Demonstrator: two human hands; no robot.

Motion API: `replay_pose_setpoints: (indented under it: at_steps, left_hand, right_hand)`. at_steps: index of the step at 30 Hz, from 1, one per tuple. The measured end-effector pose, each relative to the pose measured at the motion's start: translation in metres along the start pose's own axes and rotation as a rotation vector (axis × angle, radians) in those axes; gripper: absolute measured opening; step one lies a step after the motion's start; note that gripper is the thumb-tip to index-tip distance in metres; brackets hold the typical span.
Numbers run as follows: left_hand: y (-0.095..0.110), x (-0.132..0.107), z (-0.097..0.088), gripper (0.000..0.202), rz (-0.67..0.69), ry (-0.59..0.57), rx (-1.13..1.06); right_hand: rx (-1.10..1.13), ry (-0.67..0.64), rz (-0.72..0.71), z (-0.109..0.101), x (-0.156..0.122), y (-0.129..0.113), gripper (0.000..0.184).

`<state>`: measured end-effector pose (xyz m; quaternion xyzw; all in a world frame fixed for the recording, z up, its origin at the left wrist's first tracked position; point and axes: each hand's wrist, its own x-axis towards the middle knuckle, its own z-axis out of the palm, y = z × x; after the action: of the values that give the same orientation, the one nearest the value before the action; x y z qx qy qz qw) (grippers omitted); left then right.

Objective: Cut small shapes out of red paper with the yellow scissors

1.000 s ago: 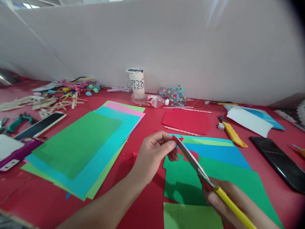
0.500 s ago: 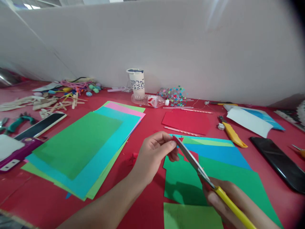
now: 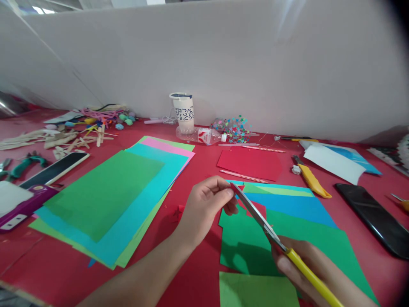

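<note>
My left hand (image 3: 204, 209) is pinched on a small red paper piece (image 3: 238, 187) held just above the table. My right hand (image 3: 306, 268), low at the right, grips yellow-handled scissors (image 3: 271, 232); the blades point up and left and their tips meet the red piece at my left fingertips. Under both hands lie a green sheet (image 3: 287, 243) with a cut-out edge, a blue sheet (image 3: 294, 204) and a red scrap (image 3: 257, 209). A small red star cut-out (image 3: 178, 211) lies on the table left of my wrist.
A stack of green, cyan and pink sheets (image 3: 111, 196) fills the left. Beyond lie a red sheet (image 3: 249, 164), pencils, a yellow box cutter (image 3: 311, 179), a black phone (image 3: 373, 217), a patterned cup (image 3: 184, 113), a plastic bottle (image 3: 200, 134), coloured stars and wooden sticks (image 3: 60, 138).
The scissor blades have closed a little on the red piece and shifted slightly down. Both hands stay nearly where they were.
</note>
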<state>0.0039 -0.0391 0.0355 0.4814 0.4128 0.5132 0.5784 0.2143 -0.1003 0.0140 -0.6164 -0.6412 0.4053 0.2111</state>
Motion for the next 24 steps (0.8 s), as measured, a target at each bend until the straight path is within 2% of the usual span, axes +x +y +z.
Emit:
replay_pose_setpoints:
  at_steps: [5,10,13,19,21,24]
  left_hand:
    - [0.005,0.0,0.0,0.012,0.025,0.074,0.064]
    - [0.001,0.001,-0.001,0.012,0.028,0.046,0.051]
    - [0.0,0.0,-0.002,0.011,0.037,0.036,0.035]
    - [0.001,-0.001,0.0,0.008,0.03,0.02,0.02]
    - [0.001,-0.001,0.001,0.008,0.024,0.014,0.011]
    - [0.001,-0.001,0.003,0.007,0.014,0.008,-0.017]
  right_hand:
    - [0.068,-0.027,-0.029,0.0,0.001,-0.002,0.064]
    - [0.1,-0.036,-0.076,-0.004,0.001,-0.006,0.06]
    - [0.145,-0.11,-0.034,-0.005,0.0,-0.01,0.065]
    - [0.2,-0.207,-0.005,-0.011,0.001,-0.018,0.061]
    - [0.189,-0.229,0.004,-0.013,0.001,-0.015,0.061]
    - [0.132,-0.195,-0.02,-0.014,0.0,-0.003,0.062]
